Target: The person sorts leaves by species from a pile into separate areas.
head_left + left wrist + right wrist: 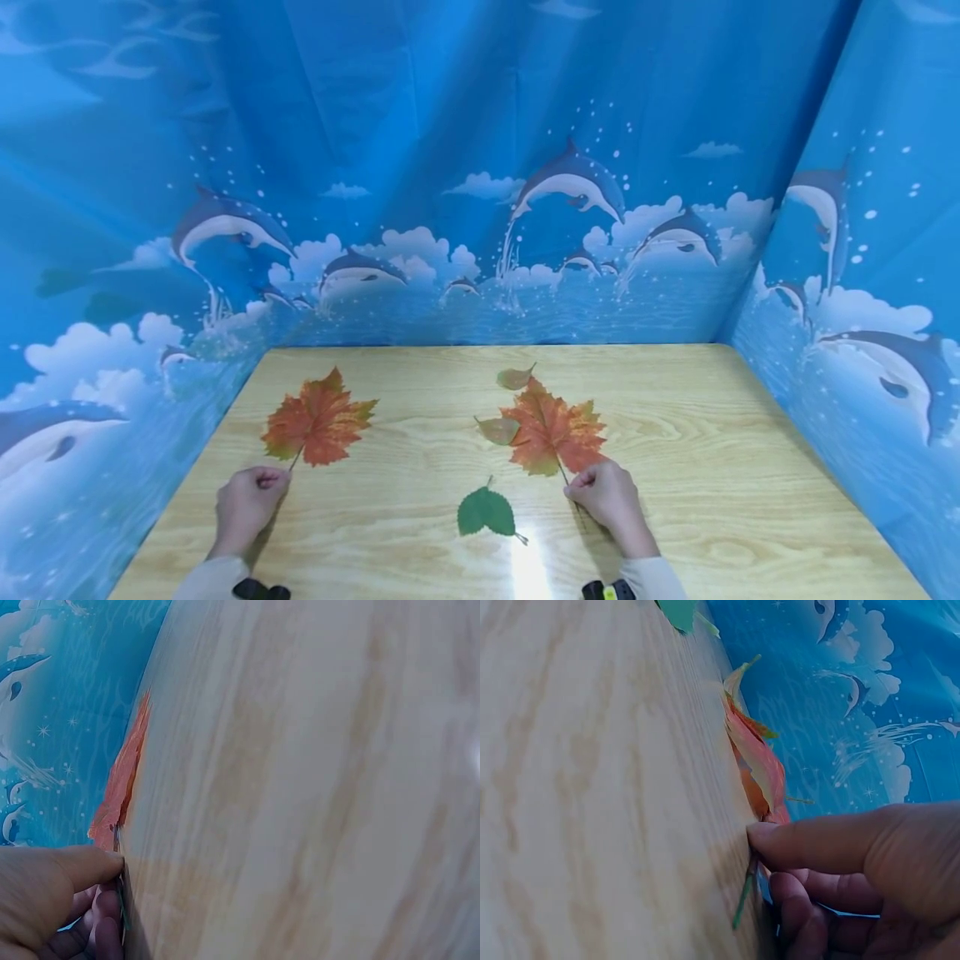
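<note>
left of the green leaves (472, 512), the left hand (251, 507) pinches a stem (296, 457); right of them, the right hand (606, 498) pinches another. beyond them are, leftward, one maple leaf (318, 418) and, rightward, a second maple leaf (553, 429). holding both seems the step; the next move calls for a light grip.

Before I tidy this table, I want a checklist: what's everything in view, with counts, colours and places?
Left red leaf: 1, red-orange with yellow-green, table's left side
Right red leaf: 1, red-orange, just right of centre
Small leaves: 2, dull green-brown, by the right red leaf's upper left
Green leaves: apparently 2, green, together, near centre
Table: 1, pale wood, under the leaves
Backdrop: 1 surround, blue with printed dolphins, behind and beside the table
Wrist devices: 2, mostly black, one per wrist
Sleeves: 2, whitish, on the forearms
Left grip: 1, bare, pinching left red leaf's stem
Right grip: 1, bare, pinching right red leaf's stem
</note>
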The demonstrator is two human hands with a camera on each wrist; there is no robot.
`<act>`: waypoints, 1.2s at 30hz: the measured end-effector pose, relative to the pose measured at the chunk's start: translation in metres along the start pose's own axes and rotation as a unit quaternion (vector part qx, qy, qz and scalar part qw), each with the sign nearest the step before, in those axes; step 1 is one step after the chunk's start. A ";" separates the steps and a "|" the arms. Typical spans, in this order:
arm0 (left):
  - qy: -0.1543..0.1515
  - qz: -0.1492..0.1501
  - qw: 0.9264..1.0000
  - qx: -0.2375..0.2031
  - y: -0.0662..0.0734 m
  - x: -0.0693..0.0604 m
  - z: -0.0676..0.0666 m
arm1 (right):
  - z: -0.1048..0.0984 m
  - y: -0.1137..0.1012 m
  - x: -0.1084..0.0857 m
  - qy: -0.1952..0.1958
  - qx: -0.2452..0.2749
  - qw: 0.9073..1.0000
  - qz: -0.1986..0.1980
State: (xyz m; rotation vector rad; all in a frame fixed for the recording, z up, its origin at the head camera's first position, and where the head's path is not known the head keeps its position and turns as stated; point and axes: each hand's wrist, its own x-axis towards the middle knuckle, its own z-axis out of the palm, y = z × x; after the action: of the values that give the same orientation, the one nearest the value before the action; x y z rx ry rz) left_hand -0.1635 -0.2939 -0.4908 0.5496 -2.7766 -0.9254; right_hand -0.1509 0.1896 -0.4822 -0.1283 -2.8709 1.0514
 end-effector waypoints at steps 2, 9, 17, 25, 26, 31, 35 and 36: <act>-0.002 0.000 1.000 -0.002 0.000 0.000 0.000 | 0.000 0.000 0.001 -0.001 0.001 1.000 0.002; -0.004 -0.010 1.000 -0.005 0.001 0.000 0.000 | -0.001 0.000 0.001 0.003 0.011 1.000 0.016; -0.005 -0.002 1.000 -0.006 0.001 0.000 0.000 | -0.004 -0.001 -0.002 0.012 0.008 0.999 0.034; -0.014 0.002 1.000 -0.004 0.000 0.000 -0.001 | -0.011 0.004 -0.002 -0.019 0.044 0.998 0.048; -0.015 0.002 1.000 -0.004 0.000 0.000 -0.001 | -0.012 0.005 -0.002 -0.023 0.052 0.997 0.054; -0.015 -0.001 1.000 -0.005 0.000 0.002 0.000 | -0.017 0.011 -0.001 -0.042 0.140 0.986 0.078; -0.017 -0.006 1.000 -0.006 0.000 0.001 -0.002 | -0.025 0.018 -0.001 -0.059 0.229 0.966 0.104; -0.018 -0.008 1.000 -0.007 0.000 0.001 -0.002 | -0.028 0.019 -0.001 -0.063 0.245 0.961 0.109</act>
State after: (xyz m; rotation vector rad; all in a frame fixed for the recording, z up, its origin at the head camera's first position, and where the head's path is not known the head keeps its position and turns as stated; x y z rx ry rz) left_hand -0.1640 -0.2956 -0.4893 0.5586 -2.7988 -0.9661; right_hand -0.1461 0.2222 -0.4732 -0.3583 -2.6408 1.8351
